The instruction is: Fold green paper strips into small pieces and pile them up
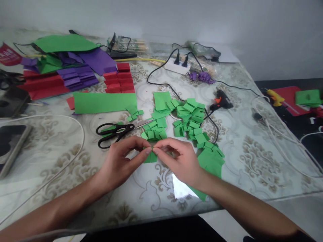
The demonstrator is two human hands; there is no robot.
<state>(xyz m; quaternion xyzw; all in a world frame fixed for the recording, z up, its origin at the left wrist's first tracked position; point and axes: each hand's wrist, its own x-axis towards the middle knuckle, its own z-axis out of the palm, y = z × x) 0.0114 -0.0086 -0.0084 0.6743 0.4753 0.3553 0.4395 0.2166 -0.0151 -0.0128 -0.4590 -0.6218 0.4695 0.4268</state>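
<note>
Black scissors lie on the counter just behind the left hand. Its fingers pinch a small green paper square, low over the counter's middle. The right hand pinches the same square's other side. More green squares lie behind.

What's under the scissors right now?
A green paper scrap shows through the handle loops of the scissors, on the tablecloth. Whatever lies beneath the pivot and blades is covered.
</note>
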